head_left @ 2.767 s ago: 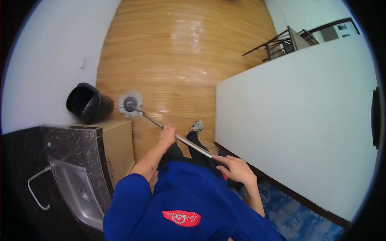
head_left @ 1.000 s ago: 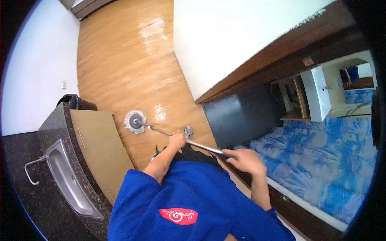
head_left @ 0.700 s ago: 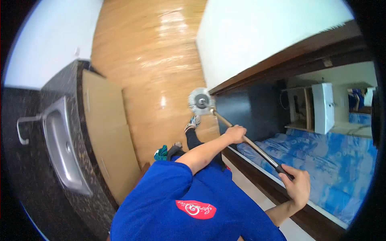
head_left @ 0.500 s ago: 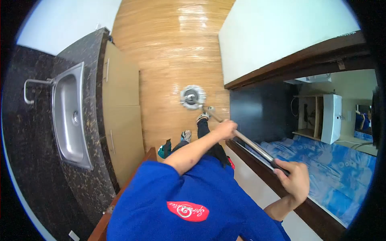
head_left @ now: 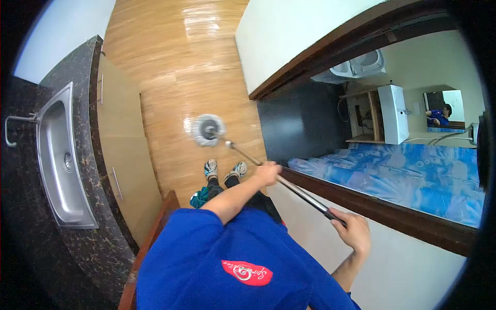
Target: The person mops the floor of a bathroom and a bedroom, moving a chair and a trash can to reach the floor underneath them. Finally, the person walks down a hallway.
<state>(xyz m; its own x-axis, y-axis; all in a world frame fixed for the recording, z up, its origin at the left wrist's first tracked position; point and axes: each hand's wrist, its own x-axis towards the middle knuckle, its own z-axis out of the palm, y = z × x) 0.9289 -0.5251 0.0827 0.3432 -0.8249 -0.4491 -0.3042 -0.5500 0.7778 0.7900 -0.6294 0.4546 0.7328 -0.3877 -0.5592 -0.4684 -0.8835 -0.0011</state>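
My left hand (head_left: 267, 173) reaches across my body and is closed around the middle of a metal mop handle. Closer to me on the right, my right hand (head_left: 353, 227) grips the black end of that handle. The handle slants down leftward to a round spin mop (head_left: 208, 129), whose white strands fan out around a grey disc on the wood-look floor (head_left: 175, 98). The mop head lies just beyond my feet, which wear patterned shoes (head_left: 210, 169).
At left, a dark marbled counter (head_left: 111, 227) holds a steel sink (head_left: 62, 155) above beige cabinets (head_left: 124, 134). On the right, a dark-framed doorway opens on a bathroom with a white washbasin (head_left: 392, 113), toilet (head_left: 368, 62), mirror (head_left: 449, 111) and blue patterned curtain (head_left: 403, 170).
The view has shifted, showing more of the bathroom. The mop head has moved away from my shoe, and both feet now stand side by side. Both hands keep their hold on the handle.
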